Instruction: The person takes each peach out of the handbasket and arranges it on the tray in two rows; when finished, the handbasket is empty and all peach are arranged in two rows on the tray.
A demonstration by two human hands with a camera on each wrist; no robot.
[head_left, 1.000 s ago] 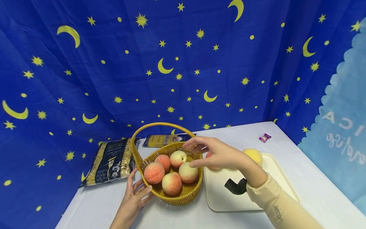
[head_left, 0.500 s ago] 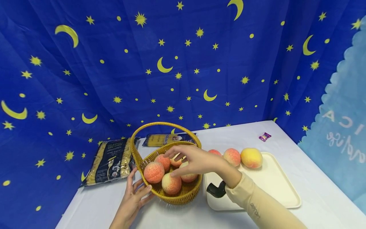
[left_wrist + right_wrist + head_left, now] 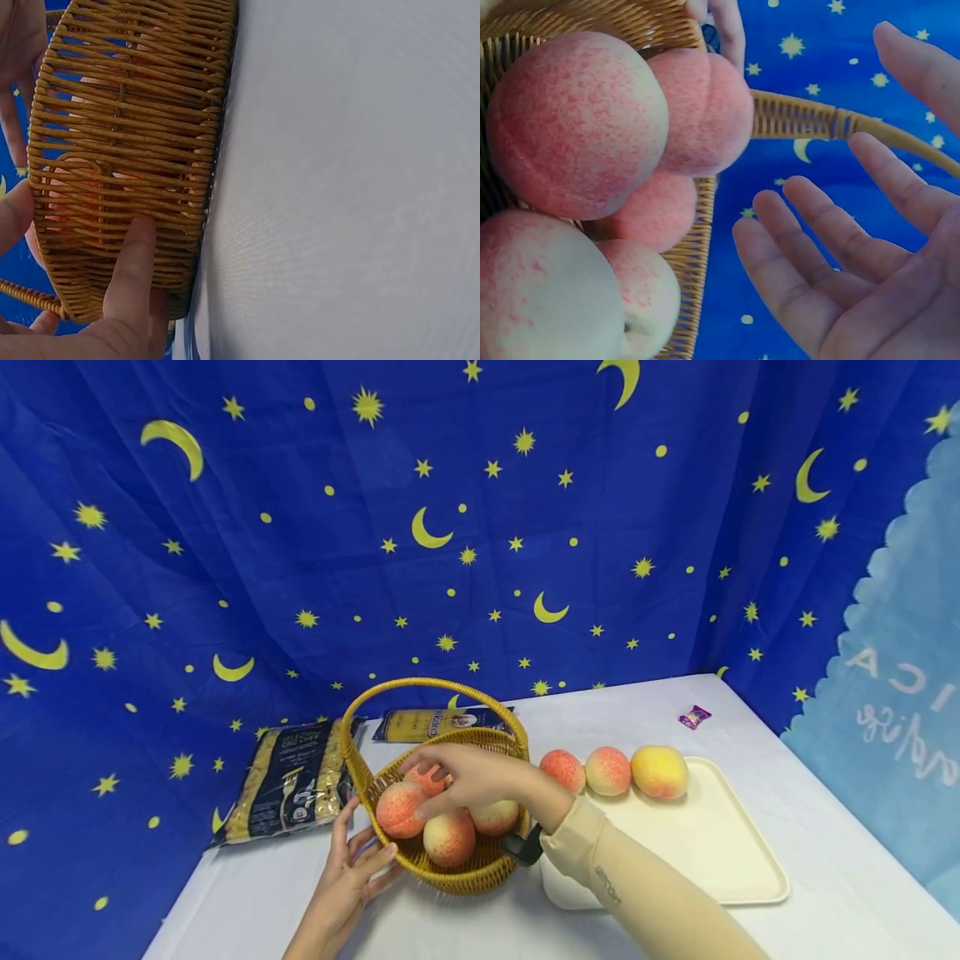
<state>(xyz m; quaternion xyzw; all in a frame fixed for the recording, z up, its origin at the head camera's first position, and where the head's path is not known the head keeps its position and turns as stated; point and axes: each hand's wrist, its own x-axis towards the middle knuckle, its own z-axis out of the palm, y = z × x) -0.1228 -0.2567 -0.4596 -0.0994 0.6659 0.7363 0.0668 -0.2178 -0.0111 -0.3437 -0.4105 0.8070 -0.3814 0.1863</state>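
A yellow-brown wicker basket [image 3: 480, 881] with a tall arched handle holds several peaches [image 3: 450, 842]. At its left front side my left hand [image 3: 348, 872] rests against the weave, fingers spread. In the left wrist view, one finger [image 3: 133, 274] presses straight on the wicker wall. My right hand [image 3: 476, 777] hovers over the basket, partly covering the peaches. From the right wrist view, its fingers [image 3: 810, 277] are loosely spread, with nothing held, apart from the red-blushed peach [image 3: 577, 124].
Two peaches [image 3: 608, 771] and a yellow peach-like fruit [image 3: 660, 772] sit along the back of a cream tray [image 3: 705, 852]. Behind the basket lie a pasta bag [image 3: 292, 781] and a yellow-blue packet [image 3: 427, 725]. A purple-wrapped candy [image 3: 695, 717] lies at the back right.
My right hand has moved left across the basket, from its right rim to above the left peaches, uncovering the fruit on the tray. The left hand and basket have stayed put.
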